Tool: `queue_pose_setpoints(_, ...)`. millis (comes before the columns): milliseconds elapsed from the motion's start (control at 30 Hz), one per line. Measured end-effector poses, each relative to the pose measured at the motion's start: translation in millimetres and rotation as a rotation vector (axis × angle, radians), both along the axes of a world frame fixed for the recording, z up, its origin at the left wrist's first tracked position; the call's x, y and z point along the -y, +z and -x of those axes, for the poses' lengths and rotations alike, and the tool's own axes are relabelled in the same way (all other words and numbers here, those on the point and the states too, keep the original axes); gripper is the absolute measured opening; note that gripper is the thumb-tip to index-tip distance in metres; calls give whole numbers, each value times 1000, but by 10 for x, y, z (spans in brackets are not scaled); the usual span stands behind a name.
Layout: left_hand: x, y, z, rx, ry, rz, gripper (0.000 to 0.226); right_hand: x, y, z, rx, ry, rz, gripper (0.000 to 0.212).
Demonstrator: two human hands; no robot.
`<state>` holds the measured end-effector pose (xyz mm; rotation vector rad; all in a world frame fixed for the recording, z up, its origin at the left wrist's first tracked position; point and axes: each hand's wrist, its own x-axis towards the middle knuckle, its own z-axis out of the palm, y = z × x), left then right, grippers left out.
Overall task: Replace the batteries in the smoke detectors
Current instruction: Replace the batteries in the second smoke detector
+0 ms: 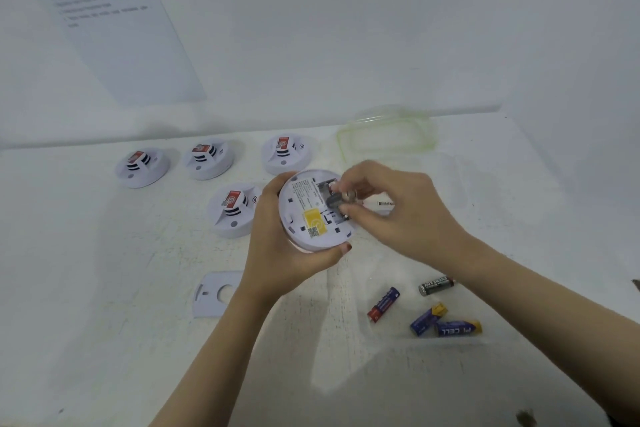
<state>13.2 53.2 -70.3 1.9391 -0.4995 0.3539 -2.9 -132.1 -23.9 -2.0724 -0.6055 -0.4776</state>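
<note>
Left hand [280, 253] cups the smoke detector [304, 215] from its left and underside, thumb tip on its lower rim. Right hand [391, 208] at the smoke detector's right edge, fingers curled, pinching a dark battery [334, 199].

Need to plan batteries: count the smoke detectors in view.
5. Back row: left detector, middle detector, right detector. Front detector lies nearer. Held detector in the left hand; right hand pinches a battery. More could be out of frame.

— Smoke detectors [142, 166] [207, 159] [287, 154] [233, 215]?
— Five — four on the desk [104, 288], plus the held detector [308, 215].
— Batteries [383, 304] [435, 285] [428, 318] [458, 328] [384, 203]?
— Six — four loose in front, one farther back, plus the pinched battery [334, 199].
— Remainder?
— One cover plate [216, 293], one clear container [341, 146], one printed sheet [114, 28].
</note>
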Motion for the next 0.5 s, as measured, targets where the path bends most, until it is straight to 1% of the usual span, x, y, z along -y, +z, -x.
queue_pose_setpoints(67, 18, 13, 41, 0, -12, 31, 92, 28, -53, 39, 127, -10, 143, 17)
queue_pose_setpoints(100, 27, 24, 61, 3, -14, 45, 91, 38, -72, 60, 173, -13, 172, 17)
queue_pose_setpoints(167, 46, 53, 96, 13, -9, 66, 87, 51, -92, 102, 213, 11, 167, 18)
queue_pose_setpoints(300, 55, 85, 170, 37, -4, 73, 84, 66, -144, 132, 207, 93, 116, 20)
queue_pose_setpoints(367, 45, 99, 215, 39, -5, 78, 84, 54, -167, 148, 144, 84, 81, 21)
queue_pose_setpoints(400, 39, 109, 240, 42, -1, 83, 84, 48, -171, 158, 73, 74, 59, 23)
queue_pose_setpoints(467, 19, 121, 295, 54, 3, 88, 84, 34, -162, 179, -113, 94, 24, 36)
queue_pose_setpoints(500, 7, 132, 322, 61, 1, 88, 84, 21, -149, 188, -206, 139, -4, 45)
